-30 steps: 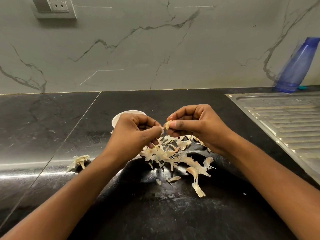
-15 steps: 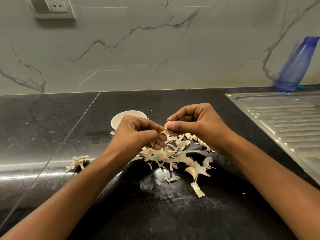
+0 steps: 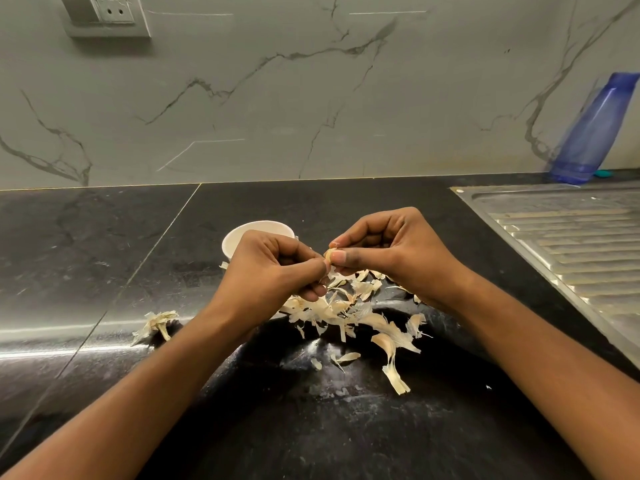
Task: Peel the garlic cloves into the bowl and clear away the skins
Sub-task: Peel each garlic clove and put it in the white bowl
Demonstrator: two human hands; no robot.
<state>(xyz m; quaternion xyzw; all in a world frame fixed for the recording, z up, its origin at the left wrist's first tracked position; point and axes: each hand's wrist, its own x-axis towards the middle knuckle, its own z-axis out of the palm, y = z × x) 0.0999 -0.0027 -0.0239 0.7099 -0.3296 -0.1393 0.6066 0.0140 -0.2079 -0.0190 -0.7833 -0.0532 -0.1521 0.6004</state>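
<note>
Garlic clove [image 3: 330,254]: just one, pinched in your right hand [image 3: 391,251] fingers above mid-bench [image 3: 104,258]. Its bare end points at your left hand [image 3: 273,271], which pinches it too; long axis hidden. One white bowl [image 3: 242,234] sits behind, with two skin heaps: big [image 3: 346,310] and small [image 3: 156,323].

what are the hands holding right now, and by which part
A garlic clove: the right hand pinches its right end between thumb and forefinger; the left hand pinches its left end, whether skin or clove cannot be told.
</note>
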